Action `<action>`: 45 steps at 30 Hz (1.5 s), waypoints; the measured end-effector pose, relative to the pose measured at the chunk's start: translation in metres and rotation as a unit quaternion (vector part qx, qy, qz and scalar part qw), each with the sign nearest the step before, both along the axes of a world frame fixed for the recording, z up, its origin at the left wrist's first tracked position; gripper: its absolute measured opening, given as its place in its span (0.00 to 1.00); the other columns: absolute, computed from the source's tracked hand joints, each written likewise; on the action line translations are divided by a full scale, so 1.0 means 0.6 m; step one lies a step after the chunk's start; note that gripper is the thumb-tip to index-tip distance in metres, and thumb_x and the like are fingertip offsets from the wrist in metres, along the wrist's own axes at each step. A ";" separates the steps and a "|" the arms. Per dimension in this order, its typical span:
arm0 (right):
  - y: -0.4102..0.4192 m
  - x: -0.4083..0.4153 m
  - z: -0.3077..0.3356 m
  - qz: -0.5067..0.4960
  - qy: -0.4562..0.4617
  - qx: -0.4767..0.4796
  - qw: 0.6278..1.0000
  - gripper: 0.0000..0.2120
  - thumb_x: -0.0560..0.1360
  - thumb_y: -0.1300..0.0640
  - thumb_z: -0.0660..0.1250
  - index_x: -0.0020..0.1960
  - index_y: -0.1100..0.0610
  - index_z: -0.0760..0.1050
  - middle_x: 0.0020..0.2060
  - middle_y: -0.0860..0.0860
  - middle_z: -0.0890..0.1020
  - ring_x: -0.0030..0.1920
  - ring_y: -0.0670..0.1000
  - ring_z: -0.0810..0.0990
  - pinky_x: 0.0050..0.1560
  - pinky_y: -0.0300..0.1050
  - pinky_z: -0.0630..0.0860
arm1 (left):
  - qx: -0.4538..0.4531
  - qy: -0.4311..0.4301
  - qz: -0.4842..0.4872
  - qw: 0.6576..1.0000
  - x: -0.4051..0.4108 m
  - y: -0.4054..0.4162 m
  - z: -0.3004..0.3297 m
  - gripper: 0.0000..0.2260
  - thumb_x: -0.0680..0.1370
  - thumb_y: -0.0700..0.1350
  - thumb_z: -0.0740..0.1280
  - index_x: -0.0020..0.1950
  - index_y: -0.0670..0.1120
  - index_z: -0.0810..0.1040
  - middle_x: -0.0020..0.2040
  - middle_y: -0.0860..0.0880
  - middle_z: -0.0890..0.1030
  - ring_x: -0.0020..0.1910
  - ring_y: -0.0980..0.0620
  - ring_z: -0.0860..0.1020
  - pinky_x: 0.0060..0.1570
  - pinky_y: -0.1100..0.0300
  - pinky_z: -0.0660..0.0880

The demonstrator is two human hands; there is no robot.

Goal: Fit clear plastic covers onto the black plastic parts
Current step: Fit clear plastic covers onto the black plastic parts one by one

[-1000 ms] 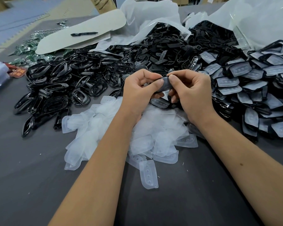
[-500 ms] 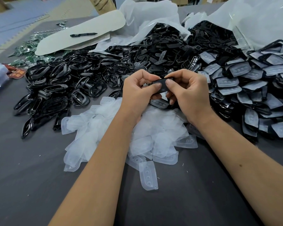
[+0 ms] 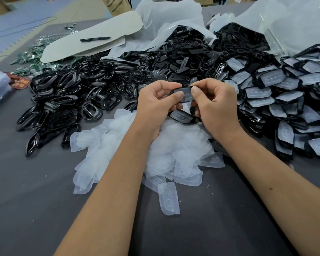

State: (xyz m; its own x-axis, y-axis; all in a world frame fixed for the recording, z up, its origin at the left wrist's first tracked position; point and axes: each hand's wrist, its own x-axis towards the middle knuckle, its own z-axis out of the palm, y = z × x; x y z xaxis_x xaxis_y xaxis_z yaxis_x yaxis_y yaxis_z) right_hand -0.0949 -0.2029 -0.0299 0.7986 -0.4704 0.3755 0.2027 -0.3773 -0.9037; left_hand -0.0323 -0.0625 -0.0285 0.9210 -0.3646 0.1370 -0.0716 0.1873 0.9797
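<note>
Above grey table (image 3: 35,191), both hands' grip pinches black part (image 3: 186,94), long axis left-right.

An assembly workshop — heaps of black plastic parts (image 3: 78,100) and clear covers (image 3: 174,156) on a grey worktable (image 3: 35,209).

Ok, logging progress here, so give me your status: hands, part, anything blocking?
Left hand and right hand both pinching one black part, thumbs pressing its clear cover. Held above the loose cover pile. Nothing in the way.
</note>
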 end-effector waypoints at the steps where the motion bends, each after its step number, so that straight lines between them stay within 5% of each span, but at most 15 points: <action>1: 0.001 -0.001 0.001 -0.004 -0.002 -0.013 1.000 0.06 0.81 0.63 0.67 0.47 0.57 0.82 0.32 0.53 0.82 0.27 0.48 0.78 0.30 0.42 0.74 | 0.000 0.007 -0.004 1.000 0.000 0.000 0.000 0.07 0.76 0.31 0.73 0.49 0.42 0.83 0.39 0.46 0.85 0.31 0.53 0.80 0.36 0.64 0.78; 6: 0.003 -0.003 0.000 -0.007 -0.009 -0.050 0.999 0.08 0.81 0.63 0.65 0.51 0.60 0.84 0.35 0.56 0.83 0.34 0.61 0.80 0.35 0.57 0.78 | -0.004 0.042 -0.024 0.999 0.002 0.001 0.004 0.08 0.77 0.31 0.72 0.49 0.43 0.82 0.36 0.48 0.84 0.29 0.55 0.79 0.34 0.67 0.76; 11: 0.001 -0.005 0.000 0.002 -0.034 -0.028 0.999 0.19 0.78 0.70 0.58 0.62 0.59 0.81 0.43 0.51 0.82 0.39 0.56 0.81 0.36 0.46 0.74 | -0.039 0.081 0.004 0.996 0.005 0.001 0.007 0.08 0.78 0.29 0.69 0.50 0.41 0.81 0.34 0.49 0.82 0.28 0.57 0.77 0.34 0.67 0.75; 13: 0.002 -0.008 0.002 -0.020 -0.055 -0.107 0.993 0.22 0.73 0.72 0.61 0.62 0.58 0.81 0.49 0.53 0.80 0.43 0.53 0.79 0.41 0.42 0.75 | -0.040 0.086 0.012 0.995 0.006 0.000 0.007 0.07 0.78 0.29 0.69 0.50 0.40 0.81 0.34 0.49 0.82 0.28 0.56 0.77 0.35 0.67 0.75; 16: 0.007 -0.009 0.000 -0.013 -0.067 -0.211 0.975 0.17 0.73 0.69 0.69 0.60 0.58 0.83 0.53 0.53 0.78 0.47 0.49 0.78 0.44 0.35 0.72 | -0.058 0.106 0.010 0.993 0.007 0.002 0.009 0.07 0.78 0.29 0.69 0.48 0.41 0.81 0.34 0.48 0.81 0.29 0.56 0.76 0.34 0.68 0.75; 19: 0.008 -0.006 -0.002 -0.018 -0.080 -0.244 0.966 0.10 0.76 0.63 0.75 0.57 0.59 0.86 0.53 0.55 0.80 0.53 0.50 0.78 0.50 0.38 0.74 | -0.094 0.137 0.001 0.986 0.008 0.005 0.014 0.04 0.80 0.32 0.68 0.48 0.39 0.81 0.36 0.47 0.80 0.30 0.56 0.76 0.32 0.69 0.73; 23: 0.007 -0.006 0.000 -0.031 -0.090 -0.193 0.977 0.06 0.78 0.60 0.75 0.54 0.59 0.87 0.50 0.54 0.81 0.52 0.52 0.80 0.47 0.44 0.77 | -0.134 0.159 -0.036 0.977 0.010 0.006 0.019 0.15 0.83 0.51 0.66 0.48 0.40 0.83 0.39 0.45 0.82 0.33 0.54 0.79 0.37 0.67 0.79; 28: 0.000 -0.005 0.002 0.078 -0.051 0.047 0.995 0.03 0.79 0.61 0.73 0.49 0.57 0.86 0.39 0.46 0.84 0.35 0.43 0.78 0.38 0.37 0.74 | -0.084 0.074 -0.041 0.993 0.003 0.003 0.007 0.05 0.83 0.38 0.67 0.56 0.41 0.82 0.48 0.45 0.85 0.43 0.52 0.82 0.44 0.62 0.80; 32: 0.001 -0.002 -0.001 0.149 -0.014 0.190 0.970 0.06 0.81 0.65 0.70 0.52 0.59 0.86 0.40 0.52 0.86 0.40 0.49 0.80 0.38 0.43 0.76 | -0.090 0.086 -0.025 0.992 0.005 0.004 0.006 0.04 0.82 0.36 0.68 0.55 0.38 0.81 0.44 0.46 0.85 0.40 0.54 0.82 0.41 0.63 0.79; 39: -0.004 0.003 -0.007 0.140 -0.005 0.217 0.966 0.11 0.78 0.68 0.72 0.60 0.65 0.82 0.41 0.56 0.85 0.41 0.50 0.82 0.38 0.44 0.78 | -0.107 0.106 -0.006 0.989 0.005 0.001 0.010 0.05 0.82 0.35 0.67 0.48 0.40 0.82 0.43 0.45 0.84 0.38 0.54 0.79 0.40 0.65 0.80; 45: -0.003 0.001 -0.005 0.140 -0.002 0.217 0.966 0.12 0.77 0.70 0.72 0.59 0.64 0.82 0.41 0.54 0.85 0.41 0.49 0.83 0.38 0.43 0.79 | -0.105 0.120 0.004 0.987 0.008 -0.002 0.004 0.10 0.82 0.36 0.68 0.61 0.31 0.79 0.48 0.40 0.82 0.39 0.53 0.78 0.39 0.65 0.78</action>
